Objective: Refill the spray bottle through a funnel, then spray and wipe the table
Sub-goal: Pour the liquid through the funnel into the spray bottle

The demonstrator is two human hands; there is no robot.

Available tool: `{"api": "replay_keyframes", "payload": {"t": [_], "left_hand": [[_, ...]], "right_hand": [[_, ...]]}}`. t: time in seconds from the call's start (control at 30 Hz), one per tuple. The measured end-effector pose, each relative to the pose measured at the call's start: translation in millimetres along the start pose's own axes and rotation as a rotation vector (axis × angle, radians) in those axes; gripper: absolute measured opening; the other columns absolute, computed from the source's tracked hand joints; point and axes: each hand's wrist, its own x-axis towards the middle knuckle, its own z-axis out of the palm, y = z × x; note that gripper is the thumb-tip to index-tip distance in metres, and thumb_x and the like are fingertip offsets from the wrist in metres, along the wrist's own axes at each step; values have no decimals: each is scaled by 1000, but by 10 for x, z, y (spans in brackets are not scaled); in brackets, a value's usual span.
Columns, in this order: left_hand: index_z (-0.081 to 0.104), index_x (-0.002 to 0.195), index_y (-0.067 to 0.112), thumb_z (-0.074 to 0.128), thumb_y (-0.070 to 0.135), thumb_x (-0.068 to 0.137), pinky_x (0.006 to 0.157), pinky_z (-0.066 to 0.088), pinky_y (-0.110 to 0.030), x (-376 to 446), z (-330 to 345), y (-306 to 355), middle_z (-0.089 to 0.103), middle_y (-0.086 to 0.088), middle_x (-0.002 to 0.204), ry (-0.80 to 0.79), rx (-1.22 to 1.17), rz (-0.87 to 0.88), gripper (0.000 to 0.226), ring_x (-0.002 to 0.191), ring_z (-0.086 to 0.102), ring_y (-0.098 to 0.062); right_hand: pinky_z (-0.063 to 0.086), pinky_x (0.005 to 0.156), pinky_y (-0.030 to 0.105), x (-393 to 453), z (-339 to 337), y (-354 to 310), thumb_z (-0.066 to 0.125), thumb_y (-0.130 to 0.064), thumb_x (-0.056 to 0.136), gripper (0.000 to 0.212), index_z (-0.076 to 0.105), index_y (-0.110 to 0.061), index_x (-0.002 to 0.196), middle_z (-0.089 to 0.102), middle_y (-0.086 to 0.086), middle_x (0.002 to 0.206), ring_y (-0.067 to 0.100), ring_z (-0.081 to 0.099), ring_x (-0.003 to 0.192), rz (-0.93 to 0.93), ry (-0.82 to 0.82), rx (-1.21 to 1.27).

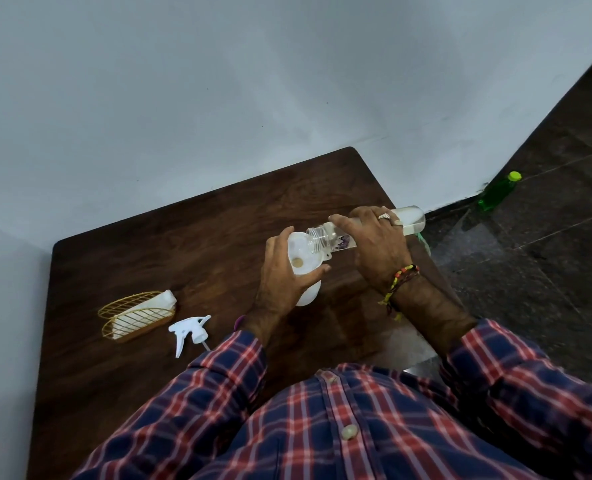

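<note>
A white funnel [301, 252] sits in the neck of a white spray bottle [307, 295] standing on the dark wooden table [156, 251]. My left hand [282, 275] grips the funnel and bottle top. My right hand [374, 244] grips a clear plastic bottle [410, 218], tipped almost flat, its open threaded mouth over the funnel's bowl. A little clear liquid shows near the clear bottle's base. The white trigger sprayer head [188, 332] lies loose on the table to the left.
A gold wire holder with a white cloth [138, 315] stands at the table's left. A green bottle [499, 190] stands on the dark floor by the wall at right. A small purple object [239, 321] peeks out beside my left wrist.
</note>
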Motion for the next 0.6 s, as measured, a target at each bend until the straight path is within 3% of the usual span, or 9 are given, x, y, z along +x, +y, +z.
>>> {"api": "replay_keyframes", "payload": {"t": [0.13,0.33,0.6], "left_hand": [[41,140,17,84,50,66,90,36,-17,1,2,-8,46,-3,136,7,4,2,92,113,39,-2],[40,141,16,84,47,67,94,34,-18,11,20,-10,46,-5,139,-6,17,-7,91,120,46,-14],[39,143,17,83,49,67,95,39,-22,2,6,6,44,-5,140,0,-2,-9,94,120,45,-12]], "right_hand": [[31,108,55,-2,10,-3,68,-2,72,66,55,-27,132,58,12,120,36,51,119,-1,9,7],[26,112,54,0,-5,-17,70,-2,73,69,53,-27,135,56,14,125,36,48,124,3,-26,9],[31,109,54,18,36,6,71,-1,68,69,56,-27,130,59,12,119,36,53,117,-5,2,-8]]}}
